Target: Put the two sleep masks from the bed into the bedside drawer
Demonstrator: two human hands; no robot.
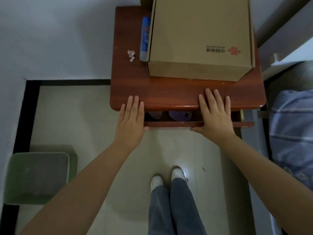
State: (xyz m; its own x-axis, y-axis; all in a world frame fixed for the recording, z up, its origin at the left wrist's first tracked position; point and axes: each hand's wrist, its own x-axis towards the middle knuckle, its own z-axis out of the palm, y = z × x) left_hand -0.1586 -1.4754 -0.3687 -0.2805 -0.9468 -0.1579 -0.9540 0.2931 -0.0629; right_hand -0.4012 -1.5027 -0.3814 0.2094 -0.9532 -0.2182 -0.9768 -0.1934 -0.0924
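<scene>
The drawer (171,124) of the reddish wooden bedside table (169,97) stands out only a narrow gap. In the gap lie two purple sleep masks: one (155,114) at the left, one (180,115) beside it with a dark strap clip. My left hand (132,117) lies flat over the drawer's left end, fingers reaching onto the tabletop edge, thumb against the drawer front. Over the right part my right hand (214,114) rests the same way, thumb on the drawer front. Neither hand holds anything.
A large cardboard box (199,39) fills most of the tabletop, with a blue tube (145,38) and a crumpled paper scrap (131,55) to its left. A green bin (39,177) stands on the floor at left. Blue striped bedding (293,133) is at right.
</scene>
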